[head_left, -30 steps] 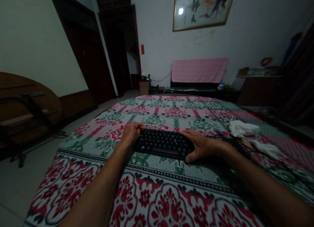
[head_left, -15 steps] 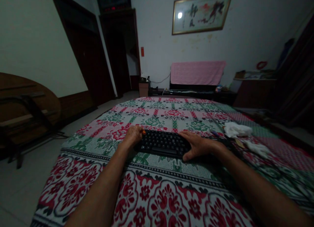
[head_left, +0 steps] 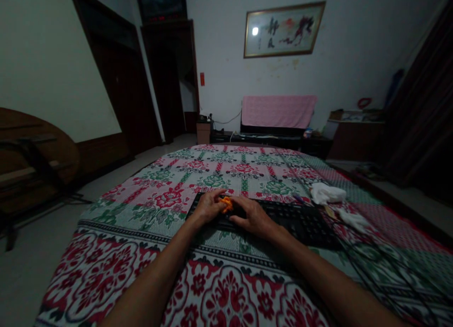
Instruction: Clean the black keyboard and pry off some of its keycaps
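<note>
Where the two hands meet over the left part of a black computer keyboard (head_left: pixel 293 218), a small orange bunched piece (head_left: pixel 226 204), with the look of knit or fabric, sits between them. The keyboard lies lengthwise across a flower-patterned cover (head_left: pixel 184 230), well short of its far edge and just beyond the dark-banded border on the near side; toward the cover's right edge are a crumpled white wad (head_left: pixel 327 194) and black cables (head_left: pixel 371 275).

The orange piece should be light and soft, giving under pressure and hardly fragile, so a loose pinch anywhere on its bulk ought to do. The keyboard is likely stiff and fairly light, its plastic a little slick and apt to slide on the fabric; its short ends or long edges look the safest to hold, since the keys would give under a grip.

The left hand (head_left: pixel 208 206) is pinched on the orange piece, thumb against bent fingers, knuckles raised. The right hand (head_left: pixel 253 216) has its fingers curved forward and its thumb spread apart on the near side; whether its fingertips touch the orange piece I cannot tell. Both forearms slant inward from the near side, the left from the lower left, the right from the lower right, crossing above the banded border with the wrists low
</note>
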Available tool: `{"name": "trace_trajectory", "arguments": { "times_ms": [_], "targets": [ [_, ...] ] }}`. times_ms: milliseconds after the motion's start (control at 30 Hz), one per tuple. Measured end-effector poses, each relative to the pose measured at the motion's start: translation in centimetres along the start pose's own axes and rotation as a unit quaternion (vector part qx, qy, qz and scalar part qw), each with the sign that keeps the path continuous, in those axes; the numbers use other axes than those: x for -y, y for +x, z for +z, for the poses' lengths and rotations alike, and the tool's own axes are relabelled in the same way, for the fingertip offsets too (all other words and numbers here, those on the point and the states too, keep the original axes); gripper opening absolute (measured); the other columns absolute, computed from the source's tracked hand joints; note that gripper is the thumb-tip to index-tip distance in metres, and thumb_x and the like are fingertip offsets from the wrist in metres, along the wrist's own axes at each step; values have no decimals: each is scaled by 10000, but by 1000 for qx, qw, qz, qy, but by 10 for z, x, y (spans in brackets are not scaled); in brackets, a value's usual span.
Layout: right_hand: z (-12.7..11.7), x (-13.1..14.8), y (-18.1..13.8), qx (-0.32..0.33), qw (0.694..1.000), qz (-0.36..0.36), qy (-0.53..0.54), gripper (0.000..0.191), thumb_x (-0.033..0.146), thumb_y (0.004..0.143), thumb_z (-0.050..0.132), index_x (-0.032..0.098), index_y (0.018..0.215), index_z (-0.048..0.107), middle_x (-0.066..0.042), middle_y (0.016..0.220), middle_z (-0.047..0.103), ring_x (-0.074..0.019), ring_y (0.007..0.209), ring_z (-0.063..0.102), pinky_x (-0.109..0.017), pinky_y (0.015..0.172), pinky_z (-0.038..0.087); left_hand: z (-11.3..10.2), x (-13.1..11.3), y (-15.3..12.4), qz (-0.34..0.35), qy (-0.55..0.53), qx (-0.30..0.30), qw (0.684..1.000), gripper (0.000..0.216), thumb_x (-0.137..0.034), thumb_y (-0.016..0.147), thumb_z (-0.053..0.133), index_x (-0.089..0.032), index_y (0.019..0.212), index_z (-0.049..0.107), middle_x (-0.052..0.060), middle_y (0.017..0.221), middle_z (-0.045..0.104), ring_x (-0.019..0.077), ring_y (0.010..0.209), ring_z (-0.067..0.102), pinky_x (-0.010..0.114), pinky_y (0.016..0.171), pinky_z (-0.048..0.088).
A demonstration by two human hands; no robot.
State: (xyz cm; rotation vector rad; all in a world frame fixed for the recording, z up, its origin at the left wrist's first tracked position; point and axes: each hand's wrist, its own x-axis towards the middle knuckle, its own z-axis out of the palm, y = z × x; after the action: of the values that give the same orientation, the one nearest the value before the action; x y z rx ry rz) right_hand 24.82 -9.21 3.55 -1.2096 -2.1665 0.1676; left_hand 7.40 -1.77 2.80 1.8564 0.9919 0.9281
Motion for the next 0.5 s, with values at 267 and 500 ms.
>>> {"name": "trace_trajectory", "arguments": {
  "times_ms": [267,500],
  "targets": [
    [18,5,2,-43,998,20,-28,354,214,766,584,175,1113,529,-62,938,580,-181,867,539,-303,782,438,10,-13,-7,18,134,-26,990,511,-129,662,571,-174,1170,583,16,850,701,148,753,633,233,721,491],
    [19,5,3,-23,996,36,-75,185,168,855,432,174,982,566,-50,846,535,-161,793,506,-281,734,420,2,-21,-9,84,156,21,984,427,-198,697,556,-182,1117,630,27,896,713,186,804,641,267,751,491]
  ]
}}
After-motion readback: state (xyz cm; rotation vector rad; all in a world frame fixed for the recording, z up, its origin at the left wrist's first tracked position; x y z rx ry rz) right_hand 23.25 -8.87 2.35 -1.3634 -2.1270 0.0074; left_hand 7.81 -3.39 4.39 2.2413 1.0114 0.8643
